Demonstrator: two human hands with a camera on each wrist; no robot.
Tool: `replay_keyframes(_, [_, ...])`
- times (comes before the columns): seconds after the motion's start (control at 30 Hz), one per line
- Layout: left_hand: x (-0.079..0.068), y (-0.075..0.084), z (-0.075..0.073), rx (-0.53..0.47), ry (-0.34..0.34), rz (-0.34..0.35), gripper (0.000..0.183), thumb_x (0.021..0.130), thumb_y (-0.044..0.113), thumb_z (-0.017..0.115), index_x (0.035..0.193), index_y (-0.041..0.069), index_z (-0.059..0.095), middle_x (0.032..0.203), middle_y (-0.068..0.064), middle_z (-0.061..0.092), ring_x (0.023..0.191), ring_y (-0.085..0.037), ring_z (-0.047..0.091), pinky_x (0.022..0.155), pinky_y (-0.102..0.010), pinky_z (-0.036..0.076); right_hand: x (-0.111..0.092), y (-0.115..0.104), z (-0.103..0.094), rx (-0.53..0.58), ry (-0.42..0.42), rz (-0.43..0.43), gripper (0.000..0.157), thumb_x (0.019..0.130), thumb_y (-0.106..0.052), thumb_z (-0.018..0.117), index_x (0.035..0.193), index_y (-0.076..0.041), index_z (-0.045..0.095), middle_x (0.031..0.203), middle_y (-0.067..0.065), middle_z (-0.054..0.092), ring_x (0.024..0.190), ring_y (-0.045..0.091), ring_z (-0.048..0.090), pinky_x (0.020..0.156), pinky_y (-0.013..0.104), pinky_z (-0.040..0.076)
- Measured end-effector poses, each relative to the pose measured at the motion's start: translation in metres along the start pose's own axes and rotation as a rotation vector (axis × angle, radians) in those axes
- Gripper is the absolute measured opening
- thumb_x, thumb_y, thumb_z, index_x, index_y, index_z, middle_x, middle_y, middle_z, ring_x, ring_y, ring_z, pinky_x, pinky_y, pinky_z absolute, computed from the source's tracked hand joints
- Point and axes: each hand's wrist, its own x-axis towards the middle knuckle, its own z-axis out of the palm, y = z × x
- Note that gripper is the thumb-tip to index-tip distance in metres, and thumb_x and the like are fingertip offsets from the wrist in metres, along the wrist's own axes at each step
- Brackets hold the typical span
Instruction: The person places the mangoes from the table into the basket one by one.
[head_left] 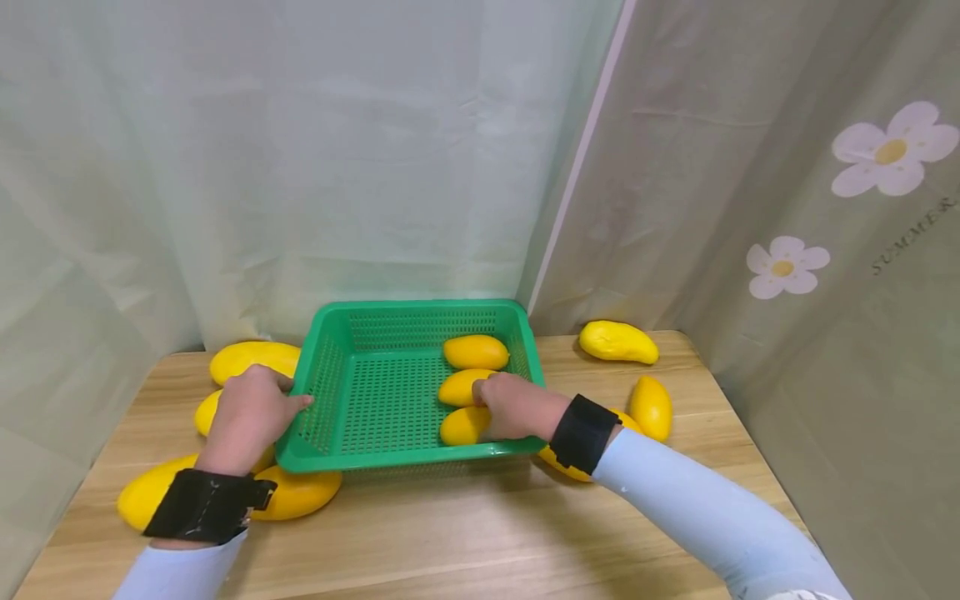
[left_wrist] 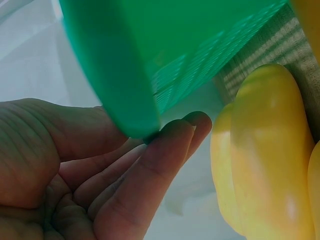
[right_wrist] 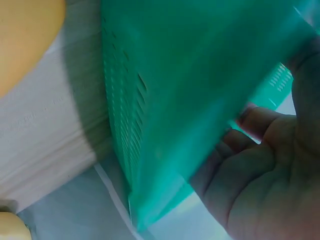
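Note:
A green plastic basket [head_left: 390, 458] with perforated walls is at the middle of the table. My left hand [head_left: 251, 417] pinches its left rim, the thumb on the inner side and the fingers outside, as the left wrist view shows. Inside, along the right, lie three yellow mangoes: a back mango [head_left: 476, 352], a middle mango [head_left: 457, 388] and a front mango [head_left: 461, 426]. My right hand [head_left: 517, 406] reaches over the right side and grips the front mango's right end, one finger touching the middle mango. The basket wall hides those fingertips in the right wrist view.
Several larger yellow fruits [head_left: 300, 494] lie left of the basket, close to my left wrist. On the right are a long, wrinkled yellow fruit [head_left: 618, 342], an upright-lying mango [head_left: 651, 407] and others partly under my right forearm. Curtains [head_left: 375, 150] hang behind the wooden table [head_left: 420, 533].

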Motion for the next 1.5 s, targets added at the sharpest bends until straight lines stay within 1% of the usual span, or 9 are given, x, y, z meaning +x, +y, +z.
replay_keyframes(0.17, [-0.001,0.001,-0.001,0.004,0.007,0.003,0.049,0.083,0.024,0.07,0.11,-0.016,0.061,0.093,-0.026,0.066,0.069,-0.026,0.06,0.053,-0.028,0.045,-0.005,0.008,-0.015,0.085,0.069,-0.024,0.05,0.077,-0.03,0.076,0.118,-0.007,0.059,0.101,0.004,0.065,0.087,0.015,0.053,0.079,0.026,0.047])
replay_keyframes(0.3, [0.0,0.001,-0.001,0.003,-0.003,-0.005,0.049,0.083,0.025,0.07,0.109,-0.016,0.061,0.09,-0.024,0.066,0.068,-0.025,0.059,0.054,-0.028,0.045,-0.012,0.018,-0.03,0.141,0.168,-0.037,0.043,0.08,-0.031,0.074,0.114,-0.007,0.061,0.101,0.007,0.065,0.087,0.015,0.055,0.078,0.027,0.048])
replay_keyframes(0.43, [0.0,0.001,0.0,0.0,-0.008,-0.01,0.049,0.083,0.025,0.07,0.109,-0.016,0.061,0.085,-0.021,0.066,0.067,-0.024,0.059,0.053,-0.028,0.044,-0.022,0.028,-0.041,0.163,0.309,-0.039,0.037,0.082,-0.031,0.071,0.112,-0.013,0.061,0.093,-0.002,0.063,0.082,0.01,0.055,0.075,0.024,0.049])
replay_keyframes(0.57, [0.0,0.001,0.0,0.002,-0.007,-0.011,0.048,0.083,0.025,0.07,0.108,-0.016,0.062,0.084,-0.021,0.066,0.066,-0.024,0.058,0.053,-0.028,0.045,-0.029,0.038,-0.049,0.163,0.473,-0.033,0.035,0.082,-0.029,0.07,0.114,-0.017,0.06,0.099,-0.006,0.062,0.089,0.009,0.056,0.079,0.026,0.049])
replay_keyframes(0.73, [0.0,0.001,0.0,0.003,-0.006,-0.014,0.048,0.083,0.024,0.07,0.108,-0.016,0.062,0.084,-0.02,0.066,0.065,-0.023,0.058,0.052,-0.027,0.044,-0.033,0.059,-0.054,0.178,0.623,0.008,0.037,0.083,-0.027,0.069,0.117,-0.015,0.059,0.112,0.0,0.059,0.099,0.017,0.057,0.085,0.034,0.05])
replay_keyframes(0.97, [-0.001,0.002,-0.001,0.005,-0.01,-0.018,0.048,0.083,0.024,0.07,0.108,-0.015,0.062,0.086,-0.021,0.066,0.066,-0.023,0.058,0.053,-0.028,0.045,-0.033,0.109,-0.048,0.21,0.797,0.13,0.043,0.083,-0.027,0.068,0.121,-0.01,0.057,0.12,0.007,0.055,0.108,0.025,0.053,0.093,0.042,0.045])
replay_keyframes(1.1, [0.0,0.002,-0.001,0.004,-0.014,-0.022,0.049,0.083,0.024,0.07,0.11,-0.015,0.061,0.088,-0.022,0.066,0.067,-0.024,0.058,0.054,-0.028,0.045,-0.035,0.136,-0.04,0.211,0.783,0.2,0.052,0.079,-0.026,0.07,0.125,-0.007,0.054,0.125,0.013,0.052,0.113,0.03,0.049,0.097,0.047,0.041])
replay_keyframes(1.33, [0.0,0.001,0.0,0.0,-0.014,-0.027,0.05,0.083,0.025,0.071,0.111,-0.015,0.06,0.092,-0.024,0.066,0.069,-0.024,0.059,0.055,-0.028,0.046,-0.038,0.182,-0.021,0.161,0.613,0.324,0.069,0.075,-0.028,0.074,0.135,-0.007,0.047,0.142,0.018,0.041,0.129,0.039,0.037,0.103,0.061,0.03])
replay_keyframes(1.5, [0.001,0.002,0.0,0.004,-0.005,-0.026,0.051,0.082,0.025,0.071,0.111,-0.015,0.06,0.094,-0.025,0.066,0.07,-0.025,0.059,0.056,-0.028,0.046,-0.039,0.203,-0.013,0.145,0.518,0.367,0.077,0.072,-0.034,0.078,0.135,-0.004,0.046,0.141,0.021,0.04,0.127,0.043,0.037,0.103,0.061,0.03])
